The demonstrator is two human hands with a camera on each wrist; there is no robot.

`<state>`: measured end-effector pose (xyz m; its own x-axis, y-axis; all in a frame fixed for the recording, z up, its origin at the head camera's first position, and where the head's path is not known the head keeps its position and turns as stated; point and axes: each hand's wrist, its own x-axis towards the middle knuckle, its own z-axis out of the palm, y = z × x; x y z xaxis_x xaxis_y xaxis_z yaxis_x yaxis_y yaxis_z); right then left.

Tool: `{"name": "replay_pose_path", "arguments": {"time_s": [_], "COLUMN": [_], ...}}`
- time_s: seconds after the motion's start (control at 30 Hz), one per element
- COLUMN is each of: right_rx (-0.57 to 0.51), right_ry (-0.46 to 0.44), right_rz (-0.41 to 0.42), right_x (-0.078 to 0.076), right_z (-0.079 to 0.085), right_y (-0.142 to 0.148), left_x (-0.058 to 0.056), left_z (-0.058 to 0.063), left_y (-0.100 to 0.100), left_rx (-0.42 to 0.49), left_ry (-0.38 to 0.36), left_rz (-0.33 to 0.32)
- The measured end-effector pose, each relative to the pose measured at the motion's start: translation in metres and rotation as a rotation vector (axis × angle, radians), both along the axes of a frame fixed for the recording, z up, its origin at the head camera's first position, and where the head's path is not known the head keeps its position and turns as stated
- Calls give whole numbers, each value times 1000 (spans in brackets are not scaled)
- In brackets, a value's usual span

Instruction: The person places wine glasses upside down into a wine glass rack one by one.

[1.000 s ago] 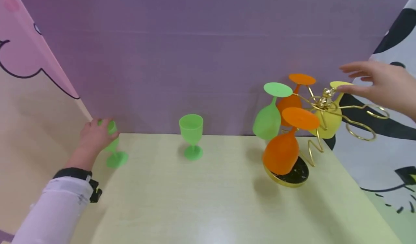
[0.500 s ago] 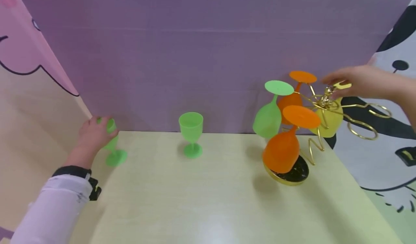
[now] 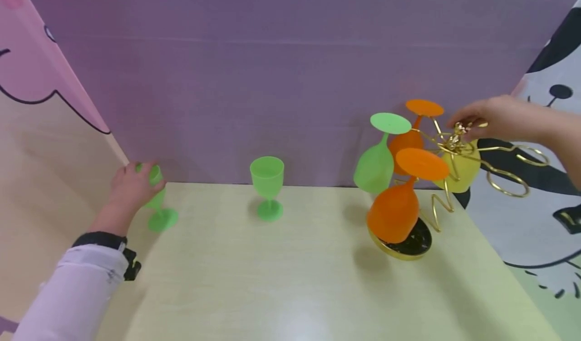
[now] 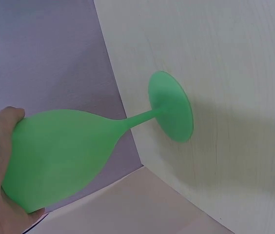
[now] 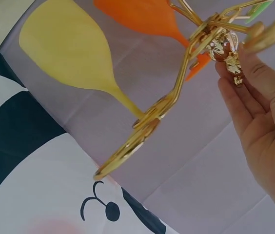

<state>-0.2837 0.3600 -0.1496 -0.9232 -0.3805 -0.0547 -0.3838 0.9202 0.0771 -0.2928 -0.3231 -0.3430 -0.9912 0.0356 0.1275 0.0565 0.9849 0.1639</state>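
My left hand (image 3: 131, 189) grips a green wine goblet (image 4: 64, 156) by its bowl from around the rim. That goblet stands upright at the table's left back, its round foot on the surface. At the right, my right hand (image 3: 508, 119) pinches the ornate gold knob (image 5: 232, 61) on top of a gold wine glass rack (image 3: 508, 184). Upside down on the rack hang a green goblet (image 3: 374, 167), a near orange goblet (image 3: 394, 215), a far orange goblet (image 3: 406, 141) and a yellow goblet (image 3: 460, 169). Two wire loops at its right hold nothing.
Another green goblet (image 3: 267, 179) stands upright near the table's back edge, between the hands. The rack's black and gold round base (image 3: 415, 242) sits on the pale table (image 3: 290, 270). A purple backdrop (image 3: 272, 78) rises behind, with cartoon-printed panels at both sides.
My right hand has moved left and down from above the rack's right side and taken hold of its top knob. The left hand and the goblets have stayed in place.
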Motion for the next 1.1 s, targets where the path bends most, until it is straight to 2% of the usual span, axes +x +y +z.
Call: {"name": "replay_pose_path", "arguments": {"time_s": [0.17, 0.3, 0.57, 0.93, 1.1], "right_rx": [26, 32, -1, 22, 22], "right_ry": [35, 48, 22, 24, 10], "right_rz": [34, 28, -13, 9, -5], "right_x": [-1, 0, 2, 0, -2], "right_z": [-4, -6, -5, -4, -3], "right_y": [0, -3, -4, -6, -8], "left_x": [2, 2, 2, -1, 1], "left_z": [1, 1, 1, -1, 0], "left_y": [1, 0, -1, -3, -3], "left_rx": [-12, -15, 4, 4, 12], "left_ry": [8, 9, -11, -16, -17], "left_rz": [3, 5, 4, 11, 8]}}
